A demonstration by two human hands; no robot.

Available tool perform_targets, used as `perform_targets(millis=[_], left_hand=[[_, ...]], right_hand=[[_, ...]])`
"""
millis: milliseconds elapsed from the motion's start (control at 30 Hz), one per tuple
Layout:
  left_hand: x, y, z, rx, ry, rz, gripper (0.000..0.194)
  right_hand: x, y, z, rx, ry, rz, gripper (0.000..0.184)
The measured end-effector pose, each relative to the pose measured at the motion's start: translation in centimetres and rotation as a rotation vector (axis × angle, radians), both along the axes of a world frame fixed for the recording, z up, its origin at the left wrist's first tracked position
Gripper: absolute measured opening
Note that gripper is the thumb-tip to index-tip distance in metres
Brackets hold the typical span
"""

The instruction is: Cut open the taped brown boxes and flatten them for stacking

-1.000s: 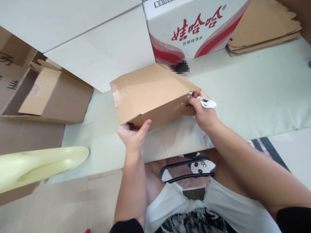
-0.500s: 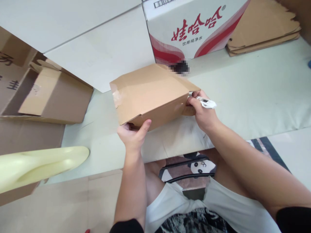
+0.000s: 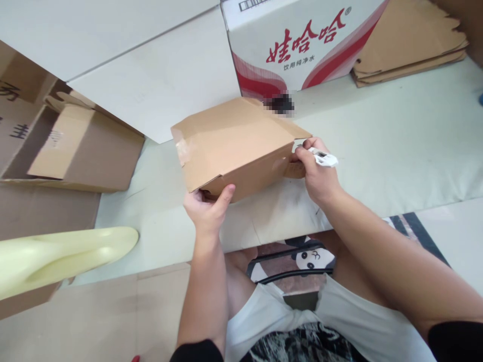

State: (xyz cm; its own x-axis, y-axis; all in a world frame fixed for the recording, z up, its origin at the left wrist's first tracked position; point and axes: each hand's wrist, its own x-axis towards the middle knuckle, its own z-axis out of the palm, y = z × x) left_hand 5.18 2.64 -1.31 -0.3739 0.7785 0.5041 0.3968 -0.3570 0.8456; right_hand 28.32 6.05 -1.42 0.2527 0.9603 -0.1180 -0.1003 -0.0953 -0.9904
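A brown cardboard box [image 3: 237, 143] lies tilted on the pale cloth-covered surface, a strip of clear tape on its left end. My left hand [image 3: 206, 208] grips its near left corner, thumb on the front side and the other fingers hidden beneath the lid edge. At the right end, my right hand [image 3: 315, 166] is closed around a white box cutter [image 3: 324, 157], whose back end sticks out above the hand. The blade is not clearly visible. A small brown flap [image 3: 295, 170] hangs by the fingers at that end.
Behind stand white panels [image 3: 158, 90] and a white-and-red carton [image 3: 302, 45]. Flattened cardboard [image 3: 411, 45] is stacked at the back right. An open carton [image 3: 101, 151] holds boxes on the left. A pale yellow curved object [image 3: 75, 251] juts in at lower left.
My right hand and the box cutter have shifted slightly to the right, away from the box's right end. The box and my left hand have barely moved.
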Motion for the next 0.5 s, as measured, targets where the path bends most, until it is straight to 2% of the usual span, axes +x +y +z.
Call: perform_targets(millis=[167,333,500], left_hand=[[0.0,0.0,-0.1,-0.025,-0.015,-0.003,0.078],[0.0,-0.3,0.0,-0.032,-0.025,-0.048,0.067],[-0.1,-0.5,0.1,-0.042,-0.026,-0.026,0.062]], right_hand=[[-0.1,0.0,-0.1,0.053,0.063,-0.031,0.026],[0.0,0.1,-1.0,0.176,0.099,-0.105,0.030],[0.2,0.5,-1.7,0.225,0.135,-0.190,0.033]])
